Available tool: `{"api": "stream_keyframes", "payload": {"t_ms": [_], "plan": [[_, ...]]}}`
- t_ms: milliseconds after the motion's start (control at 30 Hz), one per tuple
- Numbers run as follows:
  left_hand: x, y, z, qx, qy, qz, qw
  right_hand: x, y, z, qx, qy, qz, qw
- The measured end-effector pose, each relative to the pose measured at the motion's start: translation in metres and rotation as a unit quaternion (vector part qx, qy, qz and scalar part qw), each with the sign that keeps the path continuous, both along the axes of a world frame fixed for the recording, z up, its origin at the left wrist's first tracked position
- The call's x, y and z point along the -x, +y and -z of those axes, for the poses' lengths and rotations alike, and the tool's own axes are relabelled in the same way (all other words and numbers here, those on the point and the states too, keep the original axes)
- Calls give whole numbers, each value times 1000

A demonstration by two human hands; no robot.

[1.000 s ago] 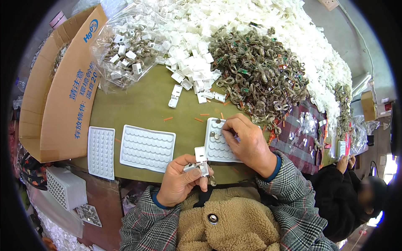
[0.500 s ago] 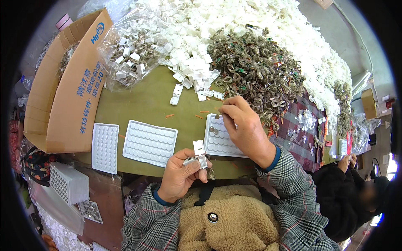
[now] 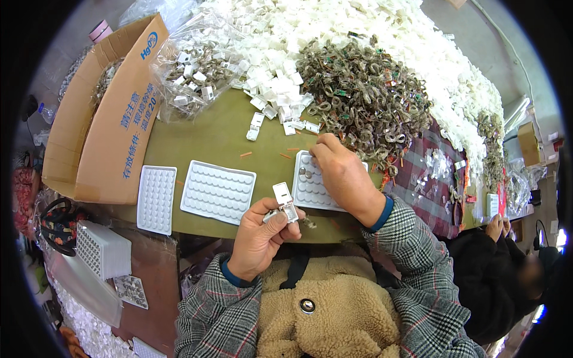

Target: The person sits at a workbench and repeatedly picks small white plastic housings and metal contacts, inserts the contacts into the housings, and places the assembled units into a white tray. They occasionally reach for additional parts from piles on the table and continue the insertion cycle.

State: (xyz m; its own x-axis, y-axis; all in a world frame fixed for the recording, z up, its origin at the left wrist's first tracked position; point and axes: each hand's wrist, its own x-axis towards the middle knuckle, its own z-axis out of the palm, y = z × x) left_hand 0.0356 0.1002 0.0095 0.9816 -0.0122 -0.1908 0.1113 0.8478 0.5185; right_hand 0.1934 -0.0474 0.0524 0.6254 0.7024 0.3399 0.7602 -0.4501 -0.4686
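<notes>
My left hand [image 3: 261,237] grips a small white plastic case [image 3: 283,203] with its lid flipped up, close to the table's near edge. Below the case, by my fingertips, a thin greyish strand hangs, blurred. My right hand [image 3: 349,176] is over a white tray [image 3: 303,200] with round pockets, thumb and fingers pinched together; what they hold, if anything, is hidden. Some small round metal discs [image 3: 305,173] rest in that tray beside my fingertips. The hand covers the tray's right part.
Two more white pocketed trays [image 3: 218,192] [image 3: 156,200] lie to the left. A cardboard box [image 3: 119,137] stands far left. Beyond are heaped white cases [image 3: 280,95] and coiled wires [image 3: 364,95]. Stacked trays [image 3: 104,250] sit lower left. Another person's hands [image 3: 495,228] are at the right.
The whole view has shifted slightly, so the table sits higher in the picture. My right fingers have come slightly nearer relative to the tray. My left hand keeps its hold on the case.
</notes>
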Motion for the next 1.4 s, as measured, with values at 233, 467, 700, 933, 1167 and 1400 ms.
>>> {"api": "stream_keyframes", "payload": {"t_ms": [233,467,700,933,1167,1400], "plan": [[15,-11,-4,10,1,1,1000,76,-30,-33,-136,158,-24,978],[29,-24,-4,35,15,31,999,110,-35,-14,-197,138,-43,970],[34,-23,-7,42,9,20,999,106,-43,-29,-214,120,-24,969],[32,-18,-5,-9,34,7,999,96,-24,-7,-221,6,-96,971],[22,-10,-7,-87,96,-29,991,88,-20,-7,-124,-78,-117,982],[12,-1,-8,-115,76,-32,990,41,-15,0,-114,54,90,988]]}}
